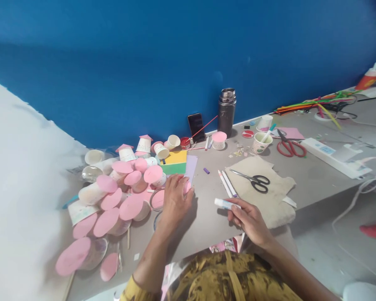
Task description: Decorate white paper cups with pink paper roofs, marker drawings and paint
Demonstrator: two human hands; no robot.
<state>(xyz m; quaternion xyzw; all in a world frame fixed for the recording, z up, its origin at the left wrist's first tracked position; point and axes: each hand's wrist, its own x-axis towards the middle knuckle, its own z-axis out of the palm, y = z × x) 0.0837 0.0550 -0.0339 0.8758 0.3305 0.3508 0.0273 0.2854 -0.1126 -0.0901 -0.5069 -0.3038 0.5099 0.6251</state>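
In my right hand (250, 221) is a white glue stick (226, 204), gripped between thumb and fingers, its white end pointing left above the table. My left hand (177, 200) is over the table by the crowd of paper cups, fingers curled down around a small pink paper piece (187, 186), mostly hidden by the fingers. Just behind it lie yellow (176, 157), green and lilac paper sheets. To its left, paper cups with pink paper discs (131, 207) lie and stand close together. A roll of tape (157, 200) is beside my left wrist.
Black-handled scissors (259, 183) lie on a beige cloth (266, 209), with white markers (226, 184) alongside. A dark flask (227, 113) and a phone (196, 127) stand at the blue wall. Red-handled scissors (290, 147) and a power strip (334, 156) are at right.
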